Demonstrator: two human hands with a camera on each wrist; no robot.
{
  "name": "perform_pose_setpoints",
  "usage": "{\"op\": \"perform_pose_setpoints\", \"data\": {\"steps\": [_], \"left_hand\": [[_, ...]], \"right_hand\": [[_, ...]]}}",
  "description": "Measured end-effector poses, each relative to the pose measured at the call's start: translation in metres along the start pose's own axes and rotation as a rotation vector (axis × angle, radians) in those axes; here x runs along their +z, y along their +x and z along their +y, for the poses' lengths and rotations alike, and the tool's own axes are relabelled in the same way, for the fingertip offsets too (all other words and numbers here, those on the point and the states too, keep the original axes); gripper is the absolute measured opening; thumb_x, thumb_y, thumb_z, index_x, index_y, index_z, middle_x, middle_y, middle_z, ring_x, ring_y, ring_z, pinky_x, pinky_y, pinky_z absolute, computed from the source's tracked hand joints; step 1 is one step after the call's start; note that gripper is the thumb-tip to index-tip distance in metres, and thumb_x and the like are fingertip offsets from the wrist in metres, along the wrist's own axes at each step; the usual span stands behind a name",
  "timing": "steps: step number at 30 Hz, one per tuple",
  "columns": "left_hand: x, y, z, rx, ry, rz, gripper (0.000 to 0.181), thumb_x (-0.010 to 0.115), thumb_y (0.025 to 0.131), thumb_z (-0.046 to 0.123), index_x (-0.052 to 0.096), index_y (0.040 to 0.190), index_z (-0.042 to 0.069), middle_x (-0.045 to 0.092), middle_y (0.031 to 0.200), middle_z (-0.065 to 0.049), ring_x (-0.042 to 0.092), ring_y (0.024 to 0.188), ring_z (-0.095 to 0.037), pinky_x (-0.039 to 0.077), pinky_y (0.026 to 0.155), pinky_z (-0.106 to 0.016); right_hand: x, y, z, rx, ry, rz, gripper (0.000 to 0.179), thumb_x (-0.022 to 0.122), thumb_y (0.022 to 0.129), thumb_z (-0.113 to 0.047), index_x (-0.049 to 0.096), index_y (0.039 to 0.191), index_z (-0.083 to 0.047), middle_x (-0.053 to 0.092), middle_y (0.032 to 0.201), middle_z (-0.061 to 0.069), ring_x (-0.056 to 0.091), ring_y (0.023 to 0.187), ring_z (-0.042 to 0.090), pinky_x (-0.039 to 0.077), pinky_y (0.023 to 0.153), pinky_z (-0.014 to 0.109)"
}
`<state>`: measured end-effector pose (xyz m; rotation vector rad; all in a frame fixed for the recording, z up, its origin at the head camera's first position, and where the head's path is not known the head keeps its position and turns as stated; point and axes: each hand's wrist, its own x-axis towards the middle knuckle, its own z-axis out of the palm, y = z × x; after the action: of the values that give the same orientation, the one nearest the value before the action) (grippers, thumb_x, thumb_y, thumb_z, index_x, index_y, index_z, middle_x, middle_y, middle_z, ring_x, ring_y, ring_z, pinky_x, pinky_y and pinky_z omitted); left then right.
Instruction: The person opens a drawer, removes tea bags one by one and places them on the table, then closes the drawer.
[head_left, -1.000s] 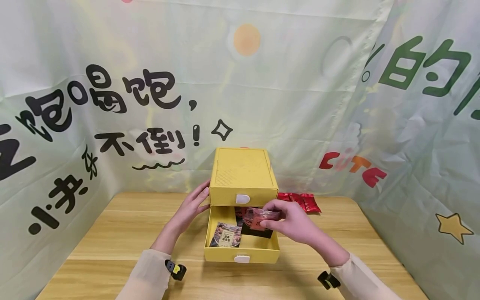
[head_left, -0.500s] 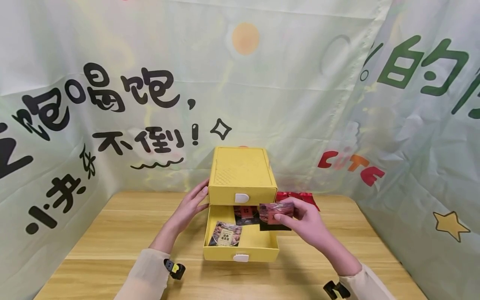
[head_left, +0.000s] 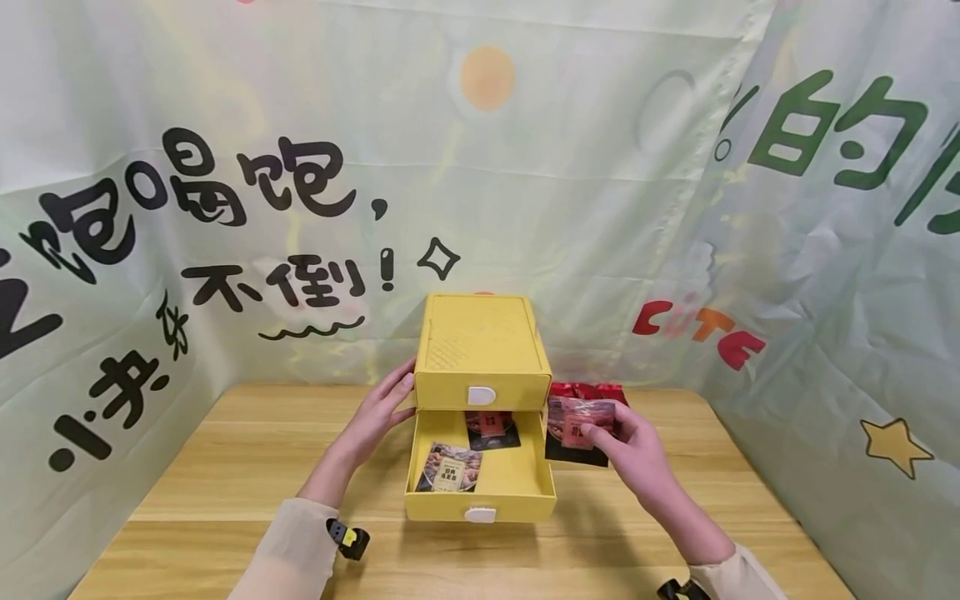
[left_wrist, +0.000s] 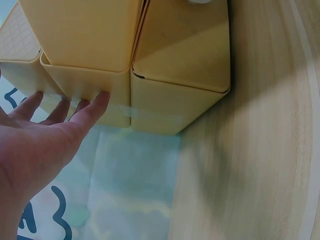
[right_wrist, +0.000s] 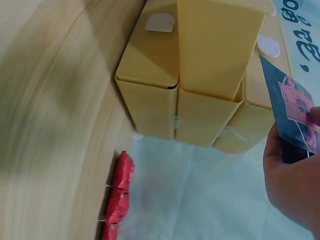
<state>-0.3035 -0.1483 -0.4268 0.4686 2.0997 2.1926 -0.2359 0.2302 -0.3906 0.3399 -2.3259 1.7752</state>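
My right hand (head_left: 633,450) pinches a flat, dark packet with a red label (head_left: 564,429) between thumb and fingers, just right of a yellow drawer box (head_left: 480,333). In the right wrist view the packet (right_wrist: 285,107) is held on edge, with the thumb on its label. My left hand (head_left: 375,423) rests straight fingers on the box's left side; the left wrist view shows its fingertips against the wall. A drawer (head_left: 517,507) below the top one is pulled out. Inside lie a packet with a pale label (head_left: 450,468) and a dark packet with a red label (head_left: 492,429).
Several shiny red packets (head_left: 592,391) lie on the wooden table (head_left: 247,467) behind the box's right side. Another drawer (right_wrist: 147,55) sits shut beneath the pulled-out one. A printed cloth (head_left: 585,208) hangs behind and at both sides.
My right hand has lifted the dark packet with the red label out of the drawer and carried it to the right, beside the box. My left hand has stayed on the box's side.
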Motion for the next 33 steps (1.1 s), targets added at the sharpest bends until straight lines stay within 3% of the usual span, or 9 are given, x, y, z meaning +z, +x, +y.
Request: {"op": "perform_pose_setpoints", "data": {"steps": [6, 12, 24, 33], "left_hand": [[0.0, 0.0, 0.0, 0.006, -0.001, 0.0, 0.062, 0.045, 0.113, 0.036, 0.025, 0.166, 0.01, 0.021, 0.172, -0.012, 0.024, 0.156, -0.035, 0.035, 0.12, -0.058], [-0.001, 0.001, -0.001, 0.009, -0.006, 0.003, 0.062, 0.045, 0.113, 0.036, 0.026, 0.166, 0.01, 0.022, 0.172, -0.011, 0.024, 0.156, -0.035, 0.035, 0.119, -0.058], [0.0, 0.0, 0.002, 0.0, -0.014, 0.006, 0.062, 0.046, 0.112, 0.037, 0.027, 0.166, 0.013, 0.023, 0.172, -0.009, 0.026, 0.155, -0.032, 0.037, 0.119, -0.057], [0.0, 0.0, 0.002, 0.004, -0.023, -0.006, 0.062, 0.046, 0.112, 0.037, 0.027, 0.166, 0.014, 0.022, 0.172, -0.008, 0.026, 0.156, -0.032, 0.037, 0.119, -0.057]], "right_hand": [[-0.005, 0.003, 0.01, 0.065, -0.017, 0.067, 0.028, 0.066, 0.098, -0.001, 0.065, 0.124, 0.01, 0.072, 0.105, 0.014, 0.062, 0.085, 0.006, 0.056, 0.072, 0.022], [-0.009, 0.009, 0.024, 0.13, -0.072, 0.076, 0.028, 0.066, 0.098, -0.002, 0.065, 0.124, 0.009, 0.072, 0.106, 0.015, 0.06, 0.085, 0.007, 0.055, 0.071, 0.022], [-0.007, 0.019, 0.062, 0.194, -0.197, 0.015, 0.011, 0.072, 0.095, -0.005, 0.065, 0.099, 0.003, 0.061, 0.087, 0.006, 0.051, 0.075, 0.013, 0.048, 0.061, 0.023], [-0.003, 0.027, 0.08, 0.188, -0.266, -0.037, 0.012, 0.075, 0.094, -0.006, 0.068, 0.101, 0.001, 0.063, 0.084, 0.006, 0.052, 0.071, 0.014, 0.045, 0.059, 0.024]]}}
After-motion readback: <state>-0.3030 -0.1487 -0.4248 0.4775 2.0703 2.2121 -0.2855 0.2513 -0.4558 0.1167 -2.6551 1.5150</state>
